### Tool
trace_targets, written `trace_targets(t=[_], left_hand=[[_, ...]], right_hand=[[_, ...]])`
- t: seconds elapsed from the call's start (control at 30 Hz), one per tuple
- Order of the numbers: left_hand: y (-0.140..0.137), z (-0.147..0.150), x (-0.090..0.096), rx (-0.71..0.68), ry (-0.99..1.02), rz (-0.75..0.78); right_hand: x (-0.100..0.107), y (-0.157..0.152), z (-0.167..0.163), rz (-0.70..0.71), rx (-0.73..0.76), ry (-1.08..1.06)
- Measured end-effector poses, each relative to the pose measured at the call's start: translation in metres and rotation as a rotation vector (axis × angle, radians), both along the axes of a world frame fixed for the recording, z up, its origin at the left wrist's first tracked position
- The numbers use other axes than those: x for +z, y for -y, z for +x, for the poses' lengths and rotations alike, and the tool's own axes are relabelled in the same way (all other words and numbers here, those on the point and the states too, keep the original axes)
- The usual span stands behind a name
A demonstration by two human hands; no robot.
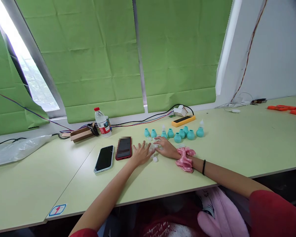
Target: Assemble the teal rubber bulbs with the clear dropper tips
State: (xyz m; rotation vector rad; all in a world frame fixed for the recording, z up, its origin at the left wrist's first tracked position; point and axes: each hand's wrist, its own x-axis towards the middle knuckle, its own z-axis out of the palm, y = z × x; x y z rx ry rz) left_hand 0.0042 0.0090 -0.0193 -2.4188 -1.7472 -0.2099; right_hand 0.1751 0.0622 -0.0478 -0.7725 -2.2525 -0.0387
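My left hand (141, 153) lies on the table with its fingers spread, beside small translucent white plastic pieces (155, 159). Close to its right, my right hand (167, 148) reaches over the same pieces. Its fingers are apart and slightly bent, touching or just above them; exactly which cannot be made out. Beyond the hands stand several small teal round-bodied bottles (177, 138) with narrow necks. Two carry clear pointed tips: one bottle at the right (200, 132) and one just behind my right hand (164, 134). A pink scrunchie (185, 159) sits around my right wrist.
Two phones, one pale-cased (104, 159) and one red-cased (123, 148), lie left of my hands. Farther back are a red-capped water bottle (103, 123), an open cardboard box (82, 134), cables and a yellow power strip (183, 121). Orange scissors (283, 108) rest far right.
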Motion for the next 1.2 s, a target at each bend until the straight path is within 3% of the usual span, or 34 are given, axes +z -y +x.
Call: trace_targets(t=[0.23, 0.57, 0.77, 1.0, 1.2], left_hand=[[-0.004, 0.003, -0.012, -0.147, 0.099, -0.085], [-0.013, 0.005, -0.008, -0.248, 0.15, 0.069], [-0.014, -0.001, 0.0, -0.18, 0.172, 0.05], [-0.013, -0.001, 0.006, -0.118, 0.198, 0.082], [-0.014, -0.005, 0.007, -0.095, 0.22, 0.163]], right_hand=[[-0.003, -0.004, 0.003, -0.076, 0.079, 0.205], [0.005, 0.002, 0.003, -0.065, 0.062, -0.135], [0.007, 0.002, 0.005, -0.132, 0.03, -0.171], [0.011, 0.003, 0.007, -0.053, 0.051, -0.179], [0.022, 0.023, 0.005, -0.038, 0.221, -0.037]])
